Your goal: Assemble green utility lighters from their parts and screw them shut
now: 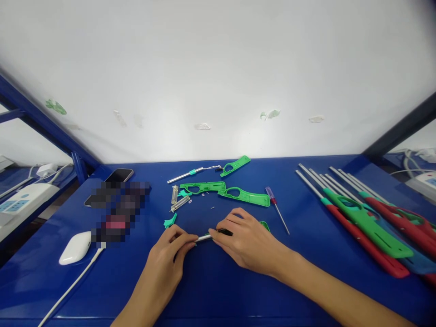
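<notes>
Between both hands lies a thin metal lighter tube (204, 237). My left hand (172, 252) pinches its left end between thumb and fingers. Closed on the right end of the tube is my right hand (243, 238); a dark part shows under its fingers. A green lighter casing piece (265, 225) peeks out behind that hand, mostly hidden. Beyond the hands lie green casing halves (243, 196), a teal trigger (170, 221), clear fuel tanks (180, 204) and tiny loose parts. Farther back, a metal tube with a wire (185, 175) lies near another green casing half (235, 166).
A screwdriver (277, 209) lies right of the parts. Several long lighters (368, 222) are piled at the right edge. To the left are a phone (119, 176), a pixelated item, a white earbud case (75, 248) and a white cable (73, 287). A white wall stands behind.
</notes>
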